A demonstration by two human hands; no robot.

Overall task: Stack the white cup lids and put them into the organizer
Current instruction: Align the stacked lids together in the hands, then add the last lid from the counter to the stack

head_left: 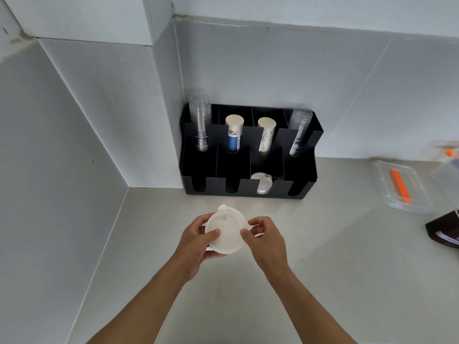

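a: fig. 1, l to r?
b: left hand [196, 244] w/ thumb on top, fingers under, clamped on the white lids [224, 230]; right hand [267, 240] pinching their right edge. lids held above the counter [323, 269], just in front of the organizer [248, 155].
a: organizer contents?
b: clear cups at the ends, paper cups mid, one lid [260, 186] in 3rd front slot.

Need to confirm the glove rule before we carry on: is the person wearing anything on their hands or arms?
No. The left hand and the right hand are both bare: no gloves, and no rings that I can make out. Both forearms are uncovered right down to the bottom edge of the picture, with no sleeve, watch or wristband in view. The fingernails look short and plain.
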